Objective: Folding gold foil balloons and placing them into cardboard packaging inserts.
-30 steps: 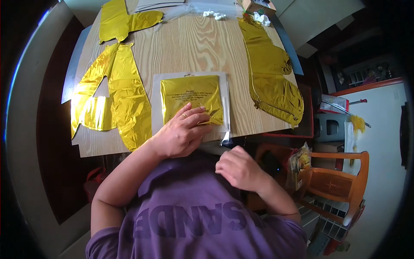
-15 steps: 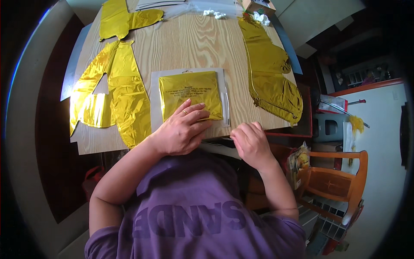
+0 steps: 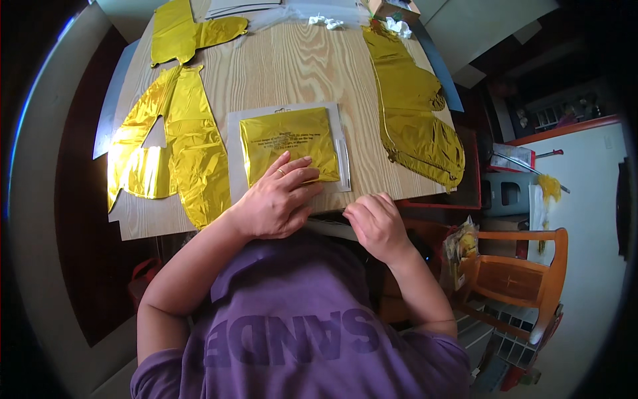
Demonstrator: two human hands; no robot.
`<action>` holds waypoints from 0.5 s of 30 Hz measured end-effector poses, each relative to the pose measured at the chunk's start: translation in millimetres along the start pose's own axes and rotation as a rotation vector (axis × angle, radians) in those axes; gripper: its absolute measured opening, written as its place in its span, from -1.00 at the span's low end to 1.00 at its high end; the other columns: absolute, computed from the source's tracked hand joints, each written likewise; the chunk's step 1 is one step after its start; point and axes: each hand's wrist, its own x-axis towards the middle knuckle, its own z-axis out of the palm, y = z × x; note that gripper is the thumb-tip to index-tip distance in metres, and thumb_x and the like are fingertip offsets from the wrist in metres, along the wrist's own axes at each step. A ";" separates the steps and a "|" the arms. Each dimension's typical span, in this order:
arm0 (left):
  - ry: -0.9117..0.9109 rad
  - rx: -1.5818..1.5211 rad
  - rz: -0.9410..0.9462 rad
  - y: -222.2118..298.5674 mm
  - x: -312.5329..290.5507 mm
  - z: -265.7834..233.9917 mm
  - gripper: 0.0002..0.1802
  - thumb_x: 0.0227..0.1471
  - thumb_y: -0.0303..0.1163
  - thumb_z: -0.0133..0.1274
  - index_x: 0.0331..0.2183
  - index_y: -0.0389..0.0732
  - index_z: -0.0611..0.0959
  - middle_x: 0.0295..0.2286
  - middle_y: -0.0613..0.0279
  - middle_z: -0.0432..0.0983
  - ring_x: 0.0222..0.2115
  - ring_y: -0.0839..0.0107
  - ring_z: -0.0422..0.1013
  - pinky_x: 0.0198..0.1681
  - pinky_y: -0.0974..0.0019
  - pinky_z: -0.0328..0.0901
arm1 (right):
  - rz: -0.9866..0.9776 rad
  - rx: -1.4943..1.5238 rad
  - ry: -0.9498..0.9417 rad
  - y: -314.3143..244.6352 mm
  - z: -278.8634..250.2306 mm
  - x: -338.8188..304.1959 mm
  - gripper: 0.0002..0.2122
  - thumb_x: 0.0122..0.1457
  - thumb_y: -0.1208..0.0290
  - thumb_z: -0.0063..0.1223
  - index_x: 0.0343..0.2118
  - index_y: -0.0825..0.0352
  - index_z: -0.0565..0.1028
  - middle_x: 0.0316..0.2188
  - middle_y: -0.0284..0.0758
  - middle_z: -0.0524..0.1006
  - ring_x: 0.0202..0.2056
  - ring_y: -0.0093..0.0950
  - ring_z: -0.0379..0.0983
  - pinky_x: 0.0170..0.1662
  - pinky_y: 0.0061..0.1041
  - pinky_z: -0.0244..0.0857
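Observation:
A clear flat package (image 3: 235,143) with a folded gold foil balloon (image 3: 282,133) inside lies near the table's front edge. My left hand (image 3: 280,201) rests on its lower part, fingers stretched out over the foil and a ring on one finger. Just right of the package's near corner, my right hand (image 3: 377,223) is closed at the table's front edge, thumb and fingers pinched together. Whatever it pinches, if anything, is too small or hidden to make out.
Flat gold foil balloons lie around: an A-shaped one (image 3: 193,126) at left, another (image 3: 174,33) beyond it, and a curved one (image 3: 412,100) at right. White crumpled bits (image 3: 325,22), clear film and a small box (image 3: 395,9) sit at the table's far side. A wooden chair (image 3: 512,276) stands at right.
My right hand has shifted slightly left, closer to the package's near corner. The package sits slightly further left in the view. My left hand stays on it.

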 end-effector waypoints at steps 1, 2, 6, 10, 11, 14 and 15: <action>0.003 0.000 0.004 -0.6 0.4 1.2 -0.45 -0.04 -0.33 0.16 0.04 -0.21 0.58 0.07 0.02 0.39 0.22 -0.03 0.22 0.32 -0.22 -0.02 | 0.021 0.025 -0.009 -0.9 0.1 -3.7 -0.86 0.05 0.48 0.23 -0.35 0.30 0.48 -0.40 -0.34 0.45 -0.35 -0.32 0.42 -0.22 -0.33 0.25; 0.005 0.000 0.004 -1.6 -0.5 2.3 -0.45 -0.05 -0.33 0.16 0.04 -0.21 0.58 0.07 0.02 0.39 0.22 -0.02 0.22 0.32 -0.23 -0.02 | 0.008 0.098 -0.022 -6.8 -1.4 -3.7 -0.87 0.05 0.49 0.23 -0.37 0.29 0.48 -0.41 -0.34 0.45 -0.36 -0.32 0.42 -0.22 -0.34 0.25; 0.028 -0.010 0.048 1.1 0.4 -2.9 -0.47 -0.06 -0.29 0.18 0.00 -0.21 0.60 0.04 -0.01 0.40 0.20 -0.03 0.24 0.31 -0.23 0.00 | 0.005 0.417 -0.051 -42.2 -8.8 -1.3 -0.86 0.01 0.51 0.29 -0.42 0.28 0.50 -0.43 -0.33 0.46 -0.38 -0.36 0.44 -0.27 -0.38 0.26; 0.161 0.003 0.235 12.4 -0.1 -8.2 -0.58 -0.06 -0.26 0.19 -0.12 -0.20 0.63 -0.09 0.08 0.47 0.02 0.05 0.38 0.21 -0.13 0.17 | 0.151 0.507 0.001 -34.0 -15.2 11.4 -0.85 0.03 0.50 0.31 -0.41 0.29 0.50 -0.40 -0.33 0.48 -0.35 -0.32 0.45 -0.21 -0.37 0.30; 0.203 0.007 0.295 15.9 -0.4 -4.8 -0.61 -0.05 -0.26 0.18 -0.15 -0.19 0.64 -0.13 0.11 0.49 -0.04 0.09 0.41 0.16 -0.08 0.23 | 0.192 0.535 0.021 -32.0 -16.3 14.8 -0.85 0.04 0.50 0.31 -0.41 0.29 0.50 -0.39 -0.33 0.48 -0.34 -0.31 0.45 -0.19 -0.37 0.31; 0.170 0.192 0.255 26.0 -7.7 1.2 -0.70 -0.08 -0.31 0.20 -0.23 -0.16 0.66 -0.25 0.25 0.50 -0.21 0.25 0.43 -0.08 0.11 0.31 | 0.246 0.613 0.052 -29.8 -14.4 30.6 -0.86 0.05 0.50 0.30 -0.40 0.29 0.50 -0.36 -0.32 0.49 -0.32 -0.27 0.46 -0.16 -0.36 0.32; 0.244 0.193 0.173 30.7 -8.8 -1.7 -0.73 -0.15 -0.41 0.22 -0.28 -0.16 0.68 -0.30 0.31 0.49 -0.28 0.33 0.43 -0.25 0.20 0.26 | 0.212 0.555 0.072 -22.1 -8.4 31.0 -0.85 0.05 0.51 0.30 -0.40 0.29 0.49 -0.31 -0.31 0.52 -0.28 -0.25 0.47 -0.16 -0.35 0.33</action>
